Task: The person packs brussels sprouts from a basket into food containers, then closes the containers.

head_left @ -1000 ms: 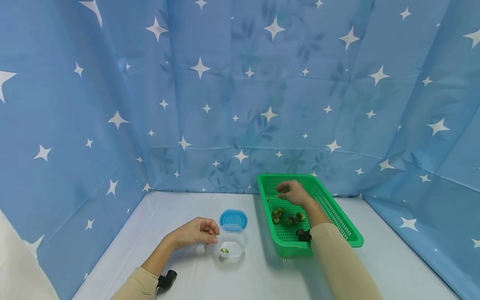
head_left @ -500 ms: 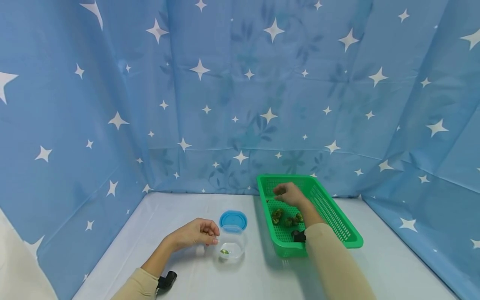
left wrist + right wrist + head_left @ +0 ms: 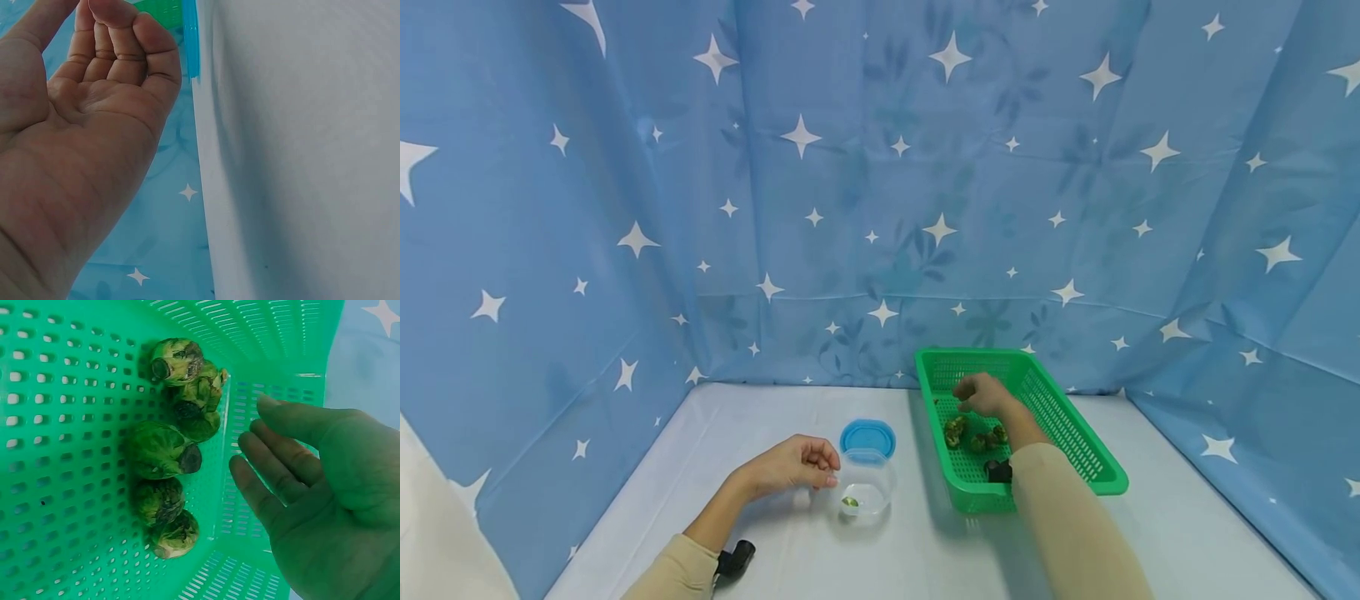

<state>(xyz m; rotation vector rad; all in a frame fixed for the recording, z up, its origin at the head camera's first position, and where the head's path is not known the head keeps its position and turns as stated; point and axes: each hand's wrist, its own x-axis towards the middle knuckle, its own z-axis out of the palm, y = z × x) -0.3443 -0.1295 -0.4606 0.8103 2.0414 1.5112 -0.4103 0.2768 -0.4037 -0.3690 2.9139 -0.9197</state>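
Note:
My right hand [image 3: 985, 396] reaches into a green plastic basket [image 3: 1086, 450], fingers relaxed with nothing between them. In the right wrist view, this hand [image 3: 325, 487] is beside several wilted Brussels sprouts [image 3: 159, 450], apart from them. To the left, my left hand [image 3: 792, 463] has bent fingers, thumb tip by the left rim of a clear tub [image 3: 868, 500]. Whether it pinches that rim cannot be seen. A small yellow-green piece [image 3: 849, 502] sits inside the tub. In the left wrist view, the left palm [image 3: 94, 119] shows, the tub does not.
Behind the tub lies a blue lid [image 3: 868, 437]. A white cloth [image 3: 820, 558] covers the table, and blue star-printed curtains [image 3: 850, 208] enclose its back and sides. The basket's perforated walls rise around my right hand.
My right hand has sunk slightly in the basket and its forearm has shifted left. The left hand, tub and lid stay in place.

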